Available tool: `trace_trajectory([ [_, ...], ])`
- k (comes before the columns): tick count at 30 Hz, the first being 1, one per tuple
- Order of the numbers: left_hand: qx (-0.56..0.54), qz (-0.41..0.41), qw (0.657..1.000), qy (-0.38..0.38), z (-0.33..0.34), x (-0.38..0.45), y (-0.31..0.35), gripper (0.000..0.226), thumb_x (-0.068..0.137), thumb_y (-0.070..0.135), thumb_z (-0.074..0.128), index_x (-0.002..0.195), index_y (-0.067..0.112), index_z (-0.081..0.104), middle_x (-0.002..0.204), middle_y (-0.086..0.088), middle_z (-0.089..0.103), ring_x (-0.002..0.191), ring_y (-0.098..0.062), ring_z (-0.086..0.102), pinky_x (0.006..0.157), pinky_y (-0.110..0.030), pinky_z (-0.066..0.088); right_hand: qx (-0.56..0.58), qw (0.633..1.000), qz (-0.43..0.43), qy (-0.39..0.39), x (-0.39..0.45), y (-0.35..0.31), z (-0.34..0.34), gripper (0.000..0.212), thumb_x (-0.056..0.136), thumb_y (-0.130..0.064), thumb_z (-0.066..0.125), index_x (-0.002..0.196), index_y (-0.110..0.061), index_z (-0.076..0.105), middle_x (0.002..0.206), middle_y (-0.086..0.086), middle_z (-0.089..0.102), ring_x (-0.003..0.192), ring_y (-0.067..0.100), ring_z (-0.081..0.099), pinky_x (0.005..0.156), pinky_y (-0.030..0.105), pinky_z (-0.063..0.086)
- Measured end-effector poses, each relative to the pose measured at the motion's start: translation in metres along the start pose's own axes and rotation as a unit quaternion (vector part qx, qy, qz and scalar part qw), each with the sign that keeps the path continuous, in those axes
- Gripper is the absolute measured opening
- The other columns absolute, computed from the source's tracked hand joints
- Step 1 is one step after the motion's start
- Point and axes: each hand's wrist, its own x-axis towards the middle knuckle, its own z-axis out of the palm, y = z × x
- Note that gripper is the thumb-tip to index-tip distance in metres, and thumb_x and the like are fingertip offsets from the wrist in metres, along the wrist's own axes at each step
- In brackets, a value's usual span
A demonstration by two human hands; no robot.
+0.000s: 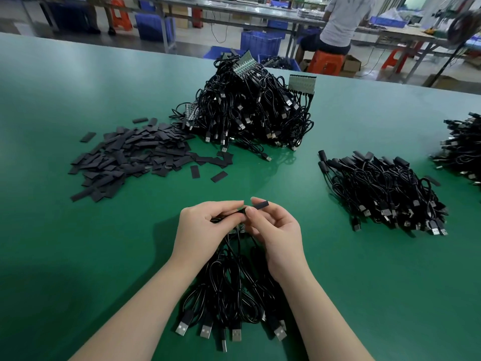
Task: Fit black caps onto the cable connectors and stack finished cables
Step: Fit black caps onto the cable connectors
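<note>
My left hand point(205, 225) grips the connector end of a bundle of black USB cables point(229, 295) that hangs down toward me over the green table point(78, 256). My right hand point(276, 230) pinches a flat black cap point(260, 205) between thumb and forefinger, right beside the left fingertips. Small green circuit boards peek out under both hands. A loose heap of black caps point(130, 157) lies at the left. A tall pile of uncapped cables point(250, 108) stands behind it. A lower stack of capped cables point(382, 191) lies at the right.
Another cable pile point(460, 149) sits at the far right edge of the table. Beyond the table are blue crates point(260, 43), orange stools and a seated person point(338, 24) at another bench.
</note>
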Motion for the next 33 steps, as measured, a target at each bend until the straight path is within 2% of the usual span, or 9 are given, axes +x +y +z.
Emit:
trace_trajectory([
  [7,0.004,0.007,1.000,-0.012,0.0013,-0.0003,0.0016,0.030,0.079,0.017,0.077,0.094,0.043,0.074,0.086,0.027,0.072,0.084,0.004,0.069,0.075,-0.011,0.051,-0.051,0.996,-0.069,0.004,-0.0016,0.0016,-0.0003,0.039,0.086,-0.011,0.075,0.119,-0.029,0.065,0.082,0.004,0.076,0.076,0.011,0.069,0.074,0.020,0.054],
  [10,0.005,-0.011,1.000,0.002,0.0042,0.0000,0.0007,0.028,0.077,0.016,0.080,0.089,0.041,0.075,0.085,0.028,0.072,0.082,0.005,0.069,0.075,-0.013,0.052,-0.115,0.987,-0.111,0.029,-0.0032,0.0023,0.0014,0.035,0.091,-0.018,0.072,0.118,-0.039,0.065,0.085,-0.002,0.076,0.078,0.007,0.069,0.076,0.019,0.054],
  [14,0.008,-0.019,1.000,0.006,0.0025,0.0004,-0.0019,0.032,0.077,0.015,0.080,0.088,0.045,0.074,0.085,0.029,0.071,0.082,0.006,0.069,0.076,-0.013,0.053,-0.115,0.987,-0.111,0.011,-0.0046,0.0039,0.0037,0.036,0.094,-0.019,0.067,0.120,-0.043,0.062,0.082,-0.009,0.075,0.078,0.001,0.070,0.075,0.014,0.052],
  [19,0.022,-0.028,0.999,0.001,0.0011,-0.0014,-0.0012,0.043,0.075,0.023,0.078,0.101,0.054,0.064,0.086,0.035,0.068,0.084,0.007,0.068,0.081,-0.018,0.054,-0.132,0.986,-0.101,-0.015,-0.0040,0.0052,0.0025,0.040,0.095,-0.017,0.065,0.122,-0.045,0.059,0.078,-0.009,0.074,0.076,0.001,0.068,0.076,0.015,0.053],
  [22,0.024,-0.025,0.999,0.006,-0.0010,-0.0008,-0.0015,0.038,0.074,0.030,0.078,0.101,0.054,0.064,0.085,0.035,0.068,0.083,0.008,0.068,0.079,-0.017,0.053,-0.146,0.985,-0.094,-0.015,-0.0021,0.0031,0.0002,0.039,0.094,-0.018,0.066,0.121,-0.046,0.061,0.082,-0.006,0.076,0.082,0.005,0.071,0.079,0.017,0.054],
  [27,0.032,-0.020,0.999,0.022,-0.0008,0.0014,0.0039,0.031,0.076,0.029,0.072,0.096,0.052,0.066,0.085,0.035,0.068,0.082,0.007,0.067,0.076,-0.016,0.054,-0.170,0.982,-0.074,-0.038,-0.0017,0.0065,0.0013,0.054,0.095,-0.022,0.066,0.137,-0.046,0.043,0.093,-0.007,0.077,0.090,0.007,0.071,0.079,0.011,0.050],
  [29,0.051,-0.013,0.998,0.025,-0.0018,0.0019,0.0056,0.031,0.076,0.029,0.070,0.096,0.053,0.066,0.086,0.037,0.067,0.084,0.008,0.067,0.077,-0.018,0.054,-0.174,0.982,-0.066,-0.031,-0.0023,0.0060,0.0032,0.038,0.095,-0.023,0.066,0.127,-0.041,0.054,0.091,-0.009,0.077,0.088,0.005,0.072,0.076,0.009,0.049],
  [31,0.078,-0.003,0.997,0.010,-0.0026,0.0012,0.0054,0.029,0.076,0.028,0.070,0.097,0.049,0.069,0.088,0.036,0.067,0.085,0.008,0.066,0.078,-0.024,0.055,-0.175,0.982,-0.072,-0.026,-0.0026,0.0048,0.0042,0.015,0.095,-0.020,0.066,0.103,-0.031,0.073,0.090,-0.007,0.077,0.086,0.008,0.073,0.074,0.013,0.052],
  [33,0.097,-0.009,0.995,-0.006,-0.0027,0.0001,0.0058,0.039,0.077,0.026,0.074,0.103,0.052,0.064,0.092,0.038,0.066,0.088,0.007,0.065,0.081,-0.027,0.055,-0.175,0.981,-0.077,-0.018,-0.0033,0.0040,0.0039,0.013,0.094,-0.019,0.066,0.090,-0.025,0.077,0.086,-0.003,0.078,0.082,0.009,0.073,0.073,0.017,0.054],
])
